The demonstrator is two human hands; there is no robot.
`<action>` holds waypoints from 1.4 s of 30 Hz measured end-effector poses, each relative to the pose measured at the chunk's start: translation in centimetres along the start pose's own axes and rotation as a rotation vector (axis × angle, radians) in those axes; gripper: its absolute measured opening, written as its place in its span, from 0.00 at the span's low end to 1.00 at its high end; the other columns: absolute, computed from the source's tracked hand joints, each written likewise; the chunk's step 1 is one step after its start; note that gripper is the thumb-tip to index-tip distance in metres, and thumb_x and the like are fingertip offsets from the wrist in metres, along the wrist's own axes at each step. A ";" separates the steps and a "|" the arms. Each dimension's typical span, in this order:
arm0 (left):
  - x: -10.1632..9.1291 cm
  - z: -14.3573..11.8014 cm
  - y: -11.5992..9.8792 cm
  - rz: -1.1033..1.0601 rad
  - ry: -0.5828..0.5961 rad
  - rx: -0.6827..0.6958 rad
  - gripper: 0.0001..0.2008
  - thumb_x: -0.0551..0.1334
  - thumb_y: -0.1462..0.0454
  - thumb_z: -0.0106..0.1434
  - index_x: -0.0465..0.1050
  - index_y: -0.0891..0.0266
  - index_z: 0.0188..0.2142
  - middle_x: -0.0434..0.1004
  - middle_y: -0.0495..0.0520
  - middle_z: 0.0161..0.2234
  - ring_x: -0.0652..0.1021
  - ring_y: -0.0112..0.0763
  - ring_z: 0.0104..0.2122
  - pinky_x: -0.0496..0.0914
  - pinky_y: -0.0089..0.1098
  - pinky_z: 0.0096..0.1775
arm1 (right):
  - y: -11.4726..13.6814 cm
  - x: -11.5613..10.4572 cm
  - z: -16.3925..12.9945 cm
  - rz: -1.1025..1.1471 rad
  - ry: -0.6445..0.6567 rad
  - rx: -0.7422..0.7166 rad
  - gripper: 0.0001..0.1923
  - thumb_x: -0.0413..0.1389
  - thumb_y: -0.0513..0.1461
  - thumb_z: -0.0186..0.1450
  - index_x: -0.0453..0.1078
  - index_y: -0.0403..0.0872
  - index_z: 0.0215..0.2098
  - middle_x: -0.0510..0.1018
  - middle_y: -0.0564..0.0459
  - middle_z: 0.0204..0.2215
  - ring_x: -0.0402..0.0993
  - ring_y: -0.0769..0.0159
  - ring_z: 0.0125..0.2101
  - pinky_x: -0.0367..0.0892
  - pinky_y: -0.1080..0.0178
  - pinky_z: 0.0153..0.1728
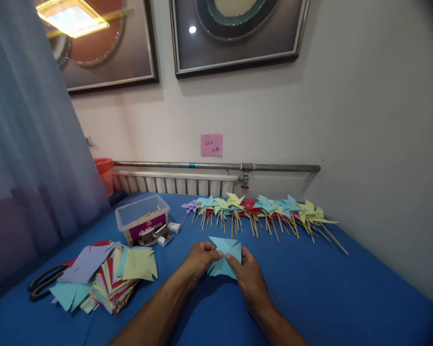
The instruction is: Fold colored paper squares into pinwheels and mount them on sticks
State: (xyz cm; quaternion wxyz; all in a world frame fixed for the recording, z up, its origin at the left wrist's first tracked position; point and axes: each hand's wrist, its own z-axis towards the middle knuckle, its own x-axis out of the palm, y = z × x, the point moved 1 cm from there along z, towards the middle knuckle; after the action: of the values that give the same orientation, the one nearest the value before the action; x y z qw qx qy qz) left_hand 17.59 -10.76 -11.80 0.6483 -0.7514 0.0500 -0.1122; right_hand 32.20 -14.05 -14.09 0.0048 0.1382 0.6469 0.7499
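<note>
A light blue paper square (229, 246) with slits cut in from its corners is held up over the blue table. My left hand (201, 259) pinches its left side, thumb on the face. On the right side my right hand (248, 276) grips the same sheet, its thumb near the middle and the fingers behind it hidden. Beyond my hands lies a row of finished paper pinwheels (250, 205) on thin wooden sticks. To the left is a pile of slit paper squares (139, 263) in purple, blue, yellow and red.
A clear plastic box (124, 216) with thin sticks inside stands at the left. Small open boxes (165, 237) sit beside it. Black-handled scissors (43, 282) lie partly under the papers. A radiator (180, 182) and pipe run along the wall; a curtain (32, 144) hangs left.
</note>
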 end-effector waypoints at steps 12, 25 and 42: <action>0.7 0.1 -0.1 0.011 -0.058 0.007 0.14 0.68 0.64 0.45 0.61 0.60 0.19 0.62 0.42 0.14 0.59 0.20 0.15 0.52 0.27 0.21 | 0.8 0.6 -0.4 0.172 0.021 0.066 0.20 0.68 0.53 0.53 0.73 0.49 0.34 0.83 0.52 0.30 0.80 0.56 0.32 0.72 0.60 0.32; 1.1 -0.3 -0.3 0.076 -0.063 0.005 0.12 0.68 0.66 0.47 0.63 0.61 0.19 0.62 0.42 0.14 0.58 0.19 0.15 0.50 0.26 0.20 | 2.0 0.7 -0.6 0.421 0.070 0.280 0.21 0.66 0.56 0.55 0.73 0.48 0.30 0.81 0.52 0.22 0.80 0.54 0.29 0.71 0.59 0.26; 1.1 0.0 0.3 0.111 -0.052 0.035 0.10 0.66 0.66 0.48 0.64 0.61 0.20 0.64 0.43 0.14 0.61 0.21 0.15 0.54 0.26 0.20 | 0.9 0.6 -0.2 0.316 -0.008 0.229 0.28 0.74 0.48 0.44 0.70 0.48 0.37 0.79 0.59 0.21 0.74 0.64 0.21 0.68 0.63 0.26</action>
State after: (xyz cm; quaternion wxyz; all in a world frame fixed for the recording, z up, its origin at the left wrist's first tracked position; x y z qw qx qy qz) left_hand 18.68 -11.09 -11.97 0.6678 -0.7386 0.0729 -0.0571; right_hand 31.74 -14.28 -13.08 -0.1262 0.2405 0.6983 0.6622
